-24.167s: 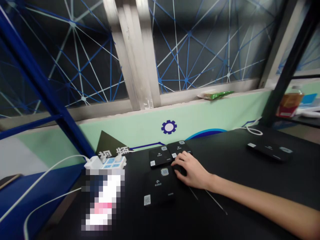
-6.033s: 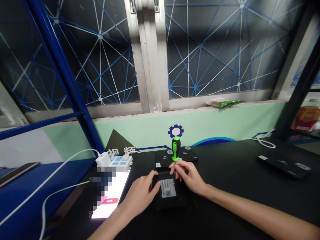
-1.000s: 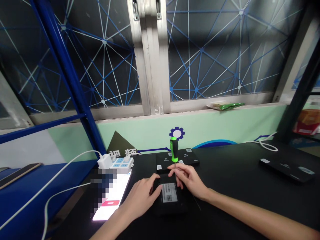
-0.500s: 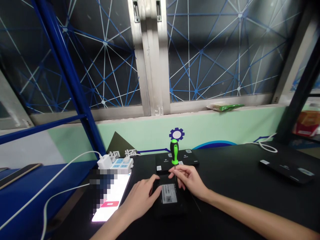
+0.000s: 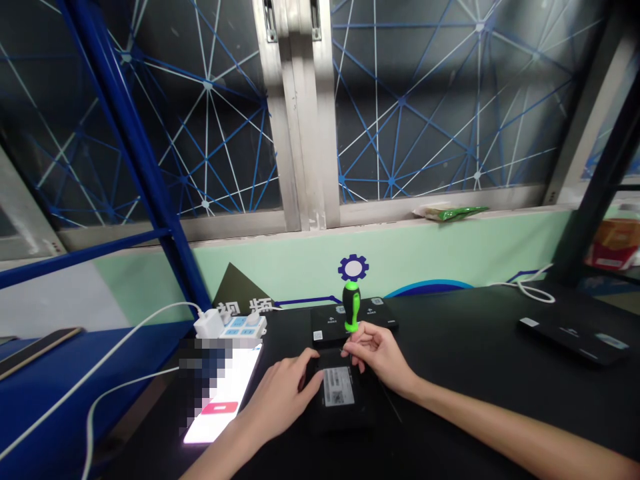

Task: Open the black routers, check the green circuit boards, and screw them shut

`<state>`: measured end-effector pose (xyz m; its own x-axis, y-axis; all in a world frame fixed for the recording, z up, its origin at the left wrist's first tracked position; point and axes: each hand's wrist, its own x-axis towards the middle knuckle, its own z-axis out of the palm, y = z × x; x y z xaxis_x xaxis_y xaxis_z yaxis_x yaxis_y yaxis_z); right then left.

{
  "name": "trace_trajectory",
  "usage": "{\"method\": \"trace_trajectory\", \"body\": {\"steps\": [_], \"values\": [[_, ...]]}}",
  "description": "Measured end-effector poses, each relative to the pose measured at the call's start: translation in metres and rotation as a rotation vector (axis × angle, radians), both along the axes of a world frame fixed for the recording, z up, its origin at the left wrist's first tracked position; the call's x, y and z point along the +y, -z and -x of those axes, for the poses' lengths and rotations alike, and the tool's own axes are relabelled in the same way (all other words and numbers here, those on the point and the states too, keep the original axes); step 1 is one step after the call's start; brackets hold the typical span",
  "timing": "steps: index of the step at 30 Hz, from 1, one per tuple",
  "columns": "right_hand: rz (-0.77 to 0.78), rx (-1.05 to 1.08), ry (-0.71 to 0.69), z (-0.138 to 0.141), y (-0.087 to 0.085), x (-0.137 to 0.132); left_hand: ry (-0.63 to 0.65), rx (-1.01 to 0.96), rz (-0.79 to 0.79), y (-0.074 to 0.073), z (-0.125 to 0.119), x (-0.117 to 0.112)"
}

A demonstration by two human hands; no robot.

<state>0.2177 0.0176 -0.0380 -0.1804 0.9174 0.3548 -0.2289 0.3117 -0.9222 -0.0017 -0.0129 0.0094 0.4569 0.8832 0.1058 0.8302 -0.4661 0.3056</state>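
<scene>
A green-and-black screwdriver (image 5: 352,308) stands almost upright, handle uppermost. My right hand (image 5: 379,351) has its fingertips pinched just below that handle, so the shaft is mostly hidden. Under it lies a flat black device (image 5: 345,417) with a white printed label (image 5: 339,387). My left hand (image 5: 286,385) grips the device's left side, thumb beside the label and forefinger near the far left corner. The screwdriver's tip and any screw there are too dark and small to make out.
Black boxes (image 5: 325,328) lie behind the device. A lit phone (image 5: 225,400) and a power strip (image 5: 245,327) with white cables are on the left. Another flat black device (image 5: 570,340) and a white cable (image 5: 533,293) lie to the right on the black table (image 5: 460,367).
My right fingertips have shifted up the shaft, close under the handle, and the screwdriver has tilted slightly to the right. My left hand and the device stay in place.
</scene>
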Motion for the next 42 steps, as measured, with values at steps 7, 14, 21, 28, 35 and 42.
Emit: {"method": "trace_trajectory", "body": {"steps": [7,14,21,28,35,42], "values": [[-0.076,-0.142,-0.001,-0.003,0.0,-0.003,-0.012,0.003,-0.003,0.0,0.0,0.0],[-0.038,-0.012,0.063,0.0,0.003,0.0,-0.02,0.003,0.006,0.002,0.002,0.0],[-0.115,-0.067,0.112,-0.001,-0.001,-0.005,0.0,-0.001,-0.004,0.005,0.003,0.001],[-0.213,-0.04,0.19,-0.004,0.002,-0.007,-0.014,0.008,0.001,0.003,0.003,0.001],[-0.414,-0.213,0.212,-0.007,-0.003,-0.01,-0.032,0.021,0.017,-0.002,0.0,-0.001],[-0.438,-0.336,0.183,-0.008,-0.01,-0.013,-0.042,0.035,0.006,-0.001,0.0,-0.001]]}}
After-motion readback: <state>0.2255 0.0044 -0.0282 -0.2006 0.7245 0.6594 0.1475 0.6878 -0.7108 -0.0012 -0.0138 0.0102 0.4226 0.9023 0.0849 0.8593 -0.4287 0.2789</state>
